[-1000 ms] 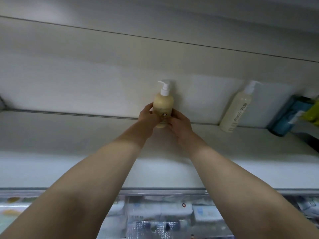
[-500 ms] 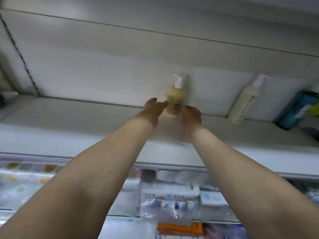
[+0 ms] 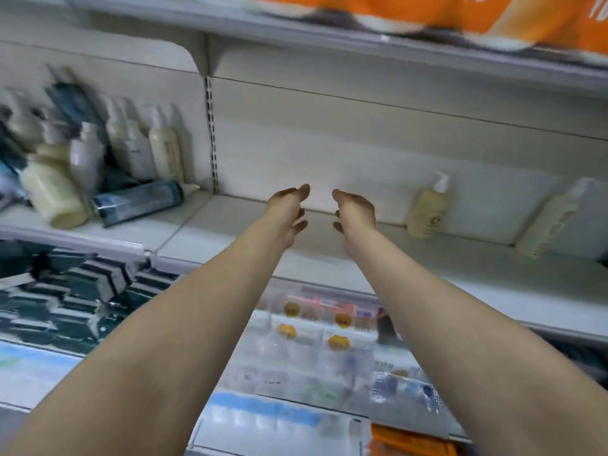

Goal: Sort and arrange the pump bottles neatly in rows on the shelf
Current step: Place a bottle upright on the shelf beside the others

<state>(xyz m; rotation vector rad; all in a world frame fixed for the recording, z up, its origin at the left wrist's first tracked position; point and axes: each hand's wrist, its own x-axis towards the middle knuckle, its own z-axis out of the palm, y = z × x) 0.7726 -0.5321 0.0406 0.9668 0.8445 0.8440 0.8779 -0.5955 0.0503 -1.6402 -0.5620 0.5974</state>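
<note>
A cream pump bottle [image 3: 426,209] stands upright against the back wall of the white shelf [image 3: 427,258]. To its right a taller white pump bottle [image 3: 551,222] stands too. My left hand [image 3: 289,209] and my right hand [image 3: 355,210] hover over the shelf, left of the cream bottle, palms facing each other, fingers loosely bent, holding nothing. On the shelf's left section sits a jumbled pile of pump bottles [image 3: 82,159], some upright, some lying down. A dark blue bottle [image 3: 138,200] lies on its side at the front of the pile.
A perforated upright rail [image 3: 212,133] divides the two shelf sections. Orange packages [image 3: 493,18] fill the shelf above. Boxed goods [image 3: 316,330] and dark striped packs [image 3: 82,284] sit on the shelves below.
Both hands have let go of the cream bottle and moved left, away from it. The view has swung left, bringing the pile of bottles into sight.
</note>
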